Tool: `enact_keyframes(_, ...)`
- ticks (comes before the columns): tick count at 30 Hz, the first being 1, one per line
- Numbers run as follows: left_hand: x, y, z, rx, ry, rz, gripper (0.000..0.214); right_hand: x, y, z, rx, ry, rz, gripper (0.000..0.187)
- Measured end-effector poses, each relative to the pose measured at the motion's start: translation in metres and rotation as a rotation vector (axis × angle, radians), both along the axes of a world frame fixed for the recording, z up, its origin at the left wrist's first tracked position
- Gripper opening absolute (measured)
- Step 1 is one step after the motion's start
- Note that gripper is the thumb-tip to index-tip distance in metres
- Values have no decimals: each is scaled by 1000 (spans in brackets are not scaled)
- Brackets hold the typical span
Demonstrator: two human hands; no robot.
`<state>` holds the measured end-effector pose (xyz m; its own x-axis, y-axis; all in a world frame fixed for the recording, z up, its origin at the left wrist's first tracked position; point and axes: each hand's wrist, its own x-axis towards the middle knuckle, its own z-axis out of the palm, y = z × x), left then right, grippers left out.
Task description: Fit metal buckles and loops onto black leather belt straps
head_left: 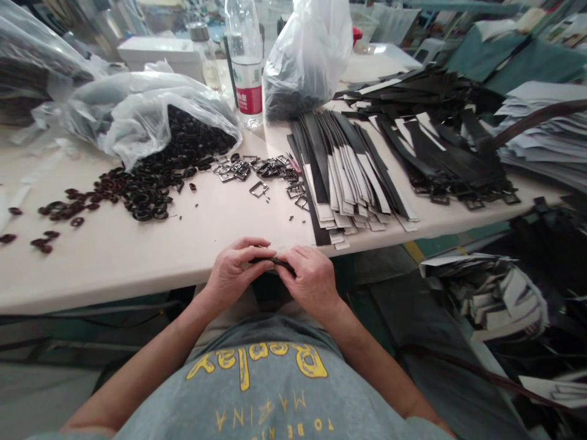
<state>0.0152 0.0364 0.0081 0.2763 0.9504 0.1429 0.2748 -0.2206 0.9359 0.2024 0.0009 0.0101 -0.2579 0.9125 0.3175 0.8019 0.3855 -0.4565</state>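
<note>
At the table's front edge my left hand (236, 266) and my right hand (312, 276) meet, both closed on a narrow black strap (285, 265). Fingers cover much of it, and I cannot make out whether a buckle is on it. Just beyond lie loose metal buckles (259, 190) in a small heap. To their right is a fanned stack of black straps with pale backs (343, 171). Dark strap loops (147, 198) spill from a clear plastic bag (123, 116) on the left.
A plastic bottle (247, 91) and a tied clear bag of dark pieces (302, 67) stand at the back. Straps with buckles attached (449, 159) lie on the right, beside stacked pale sheets (545, 128). Below the table's right side is a container of strips (495, 299).
</note>
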Motion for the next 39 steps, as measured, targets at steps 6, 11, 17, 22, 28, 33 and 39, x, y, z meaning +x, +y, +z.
enact_keyframes(6, 8, 7, 1, 89, -26, -63, 7, 8, 2, -5, 64, 90, -16, 13)
enact_keyframes(11, 3, 17, 21, 12, -13, -264, 35, 41, 16, -5, 104, 165, -230, 15)
enact_keyframes(17, 10, 48, 24, -13, 115, -113, 27, 63, 26, -8, 93, 265, -357, 21)
enact_keyframes(22, 22, 76, 17, 77, 155, -2, 17, 58, 25, -19, 44, 320, -325, 21)
enact_keyframes(28, 4, 113, 11, 202, 395, 131, 18, 56, 30, -22, -5, 397, -281, 18)
enact_keyframes(33, -24, 159, 19, 255, 610, 377, 22, 41, 45, -25, -51, 428, -223, 16)
enact_keyframes(39, -22, 218, 22, 182, 782, 493, 30, 25, 55, -37, -22, 338, -246, 19)
